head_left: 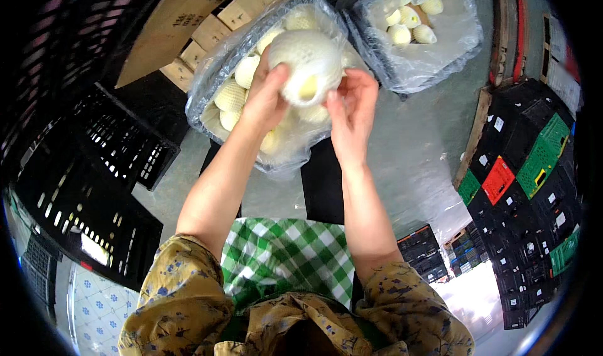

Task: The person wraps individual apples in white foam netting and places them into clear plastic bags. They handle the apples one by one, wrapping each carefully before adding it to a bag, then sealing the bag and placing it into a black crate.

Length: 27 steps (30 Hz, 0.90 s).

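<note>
the netted fruit (306,57), round and wrapped in white foam mesh, is up between both hands, above the plastic-lined container (200,95) in front of the person. the left hand (267,98) cups its left side, thumb laid on the near face, most of the fingers hidden behind; the right hand (353,108) pinches the lower right edge of the mesh between thumb and fingertips. a pale yellow patch shows through the mesh opening, which faces the person. to do this well, i would let the left hand bear the weight with a broad, soft hold, and have the right work the foam edge round in small tugs, since thin mesh would probably tear under a hard pull and the skin likely bruises under fingertips. working low over the other wrapped fruits (247,71) seems wise, as a slip would then have less far to fall. the crumpled liner stands up round the container and could snag a wrist. on the far side, wooden blocks (235,15) and a cardboard sheet (169,32) crowd the reach; black crates (88,211) hem in the left. the freest room is over the grey floor (408,148), right of the right hand, below the second lined container (433,59).
</note>
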Motion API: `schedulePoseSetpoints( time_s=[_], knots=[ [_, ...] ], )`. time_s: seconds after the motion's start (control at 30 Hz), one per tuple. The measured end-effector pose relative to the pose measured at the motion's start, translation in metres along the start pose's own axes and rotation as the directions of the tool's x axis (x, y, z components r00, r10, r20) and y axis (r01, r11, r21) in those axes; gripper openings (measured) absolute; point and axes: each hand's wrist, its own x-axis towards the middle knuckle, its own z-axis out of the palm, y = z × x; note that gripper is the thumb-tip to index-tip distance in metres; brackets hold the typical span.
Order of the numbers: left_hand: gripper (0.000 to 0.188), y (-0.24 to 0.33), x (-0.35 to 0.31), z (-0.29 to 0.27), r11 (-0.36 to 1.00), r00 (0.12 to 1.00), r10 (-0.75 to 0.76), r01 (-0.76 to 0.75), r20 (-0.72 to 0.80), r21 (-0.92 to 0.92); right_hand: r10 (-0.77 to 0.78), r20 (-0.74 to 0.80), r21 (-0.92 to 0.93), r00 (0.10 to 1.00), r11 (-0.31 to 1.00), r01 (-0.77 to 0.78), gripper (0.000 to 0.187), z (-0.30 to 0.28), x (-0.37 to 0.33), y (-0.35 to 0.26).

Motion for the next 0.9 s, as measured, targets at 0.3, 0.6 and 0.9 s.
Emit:
schedulePoseSetpoints(
  time_s=[0.3, 0.6, 0.9],
  knots=[
    [0.066, 0.106, -0.125, 0.121, 0.997, 0.992, -0.050, 0.042, -0.118, -0.067, -0.246, 0.145, -0.451, 0.958, 0.845, 0.286, 0.057, 0.036, -0.074, -0.201],
    [0.048, 0.202, -0.250, 0.239, 0.969, 0.996, -0.090, 0.090, 0.009, -0.232, -0.165, 0.219, -0.162, 0.962, 0.966, 0.203, 0.019, 0.029, -0.136, -0.361],
    [0.038, 0.223, -0.328, 0.275, 0.925, 0.962, 0.275, -0.265, 0.004, 0.272, -0.327, 0.146, -0.104, 0.934, 0.933, 0.343, 0.025, 0.036, -0.181, -0.406]
  ],
)
